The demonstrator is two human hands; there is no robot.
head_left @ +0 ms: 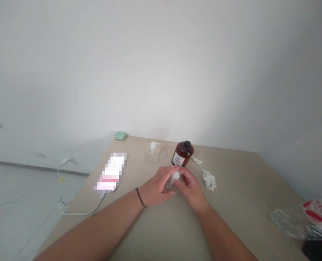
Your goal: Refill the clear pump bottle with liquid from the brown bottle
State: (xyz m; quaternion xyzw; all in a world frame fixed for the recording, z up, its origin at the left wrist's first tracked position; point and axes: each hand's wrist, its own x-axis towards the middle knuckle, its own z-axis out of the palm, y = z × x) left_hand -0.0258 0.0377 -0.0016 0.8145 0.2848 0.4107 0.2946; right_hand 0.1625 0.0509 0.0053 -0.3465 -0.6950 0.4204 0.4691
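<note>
Head cam: clear pump btl (174,185) betw. hands (158,185) (192,187)

Wide passage for a hand over the beige tabletop (239,195), right of the right hand (192,188); narrower gap between crumpled white tissue (209,180) and a dark brown glass bottle with black cap (182,154); clear square pump bottle (154,154) and pixelated white-and-pink flat packet (111,172) obstructing the far left.

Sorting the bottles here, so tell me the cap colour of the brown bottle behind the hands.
The amber-brown bottle has a black cap, shown best in the head view.

Bare left forearm (101,221) with a thin black cord bracelet (140,198)
</note>
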